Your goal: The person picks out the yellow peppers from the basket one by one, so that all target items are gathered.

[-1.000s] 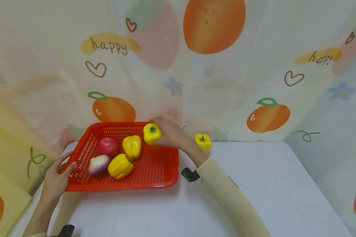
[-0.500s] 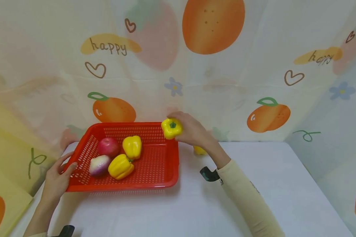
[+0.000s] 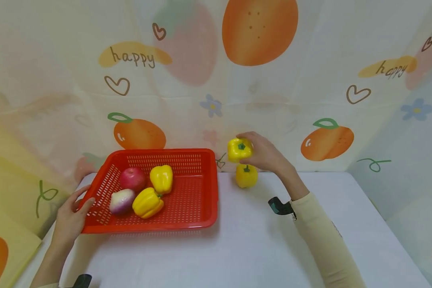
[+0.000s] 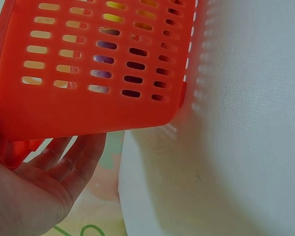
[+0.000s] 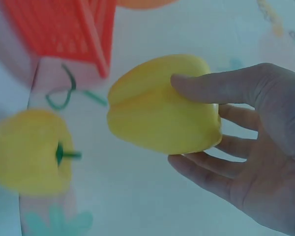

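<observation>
My right hand (image 3: 264, 151) holds a yellow bell pepper (image 3: 239, 150) in the air, thumb on one side and fingers on the other, as the right wrist view also shows the held pepper (image 5: 162, 105). Just below it, another yellow bell pepper (image 3: 247, 176) stands upright near the table's back edge. My left hand (image 3: 69, 216) grips the left rim of a red plastic basket (image 3: 209, 192); in the left wrist view its fingers (image 4: 83, 162) curl behind the rim. Inside the basket lie two yellow bell peppers (image 3: 148, 203), a red round fruit or vegetable (image 3: 133, 179) and a purple-white turnip-like vegetable (image 3: 122, 201).
The white table (image 3: 273, 248) ends at a fruit-printed cloth backdrop (image 3: 266, 112) close behind the basket and the standing pepper. Similar cloth hangs at both sides. A dark wrist camera (image 3: 281, 206) sticks out from the right sleeve (image 3: 324, 236).
My right hand has carried the yellow bell pepper rightward, from over the basket to above the standing pepper. The left hand and the basket have stayed in place.
</observation>
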`<state>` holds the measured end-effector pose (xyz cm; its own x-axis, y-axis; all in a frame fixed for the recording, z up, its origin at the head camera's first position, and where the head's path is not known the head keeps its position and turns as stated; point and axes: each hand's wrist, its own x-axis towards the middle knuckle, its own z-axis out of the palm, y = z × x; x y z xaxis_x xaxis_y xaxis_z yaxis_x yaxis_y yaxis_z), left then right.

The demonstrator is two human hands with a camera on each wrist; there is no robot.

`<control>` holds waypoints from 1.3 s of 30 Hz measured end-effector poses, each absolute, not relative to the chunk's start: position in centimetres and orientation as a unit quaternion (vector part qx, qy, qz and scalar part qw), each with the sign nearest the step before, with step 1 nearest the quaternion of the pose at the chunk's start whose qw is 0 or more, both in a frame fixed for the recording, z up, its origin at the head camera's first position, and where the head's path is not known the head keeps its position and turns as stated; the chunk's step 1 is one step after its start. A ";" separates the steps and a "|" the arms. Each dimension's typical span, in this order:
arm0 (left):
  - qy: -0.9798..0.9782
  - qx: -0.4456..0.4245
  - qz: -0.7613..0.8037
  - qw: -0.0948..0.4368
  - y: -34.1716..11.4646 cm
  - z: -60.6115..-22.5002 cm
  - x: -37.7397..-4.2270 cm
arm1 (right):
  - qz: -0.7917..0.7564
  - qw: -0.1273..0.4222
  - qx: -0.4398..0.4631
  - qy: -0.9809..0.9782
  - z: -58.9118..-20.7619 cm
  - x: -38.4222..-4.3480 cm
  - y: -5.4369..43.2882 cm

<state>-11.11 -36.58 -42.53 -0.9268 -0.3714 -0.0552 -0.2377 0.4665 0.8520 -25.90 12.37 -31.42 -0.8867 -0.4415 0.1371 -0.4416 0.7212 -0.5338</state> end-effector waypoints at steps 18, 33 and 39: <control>-0.854 0.171 -0.486 0.070 -36.7 -42.6 -11.1 | 0.264 -0.031 0.205 -0.942 -33.0 -27.3 19.0; -0.851 0.177 -0.490 0.058 -36.8 -42.5 -11.1 | 0.258 -0.099 0.187 -0.943 -36.4 -28.0 21.5; -0.851 0.173 -0.493 0.062 -36.8 -42.6 -11.0 | 0.257 -0.124 0.185 -0.940 -38.2 -28.4 21.8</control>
<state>-11.01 -36.78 -42.58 -0.9324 -0.3556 -0.0649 -0.2332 0.4544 0.8597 -28.40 21.84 -38.17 -0.9007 -0.4122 -0.1372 -0.2851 0.7991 -0.5294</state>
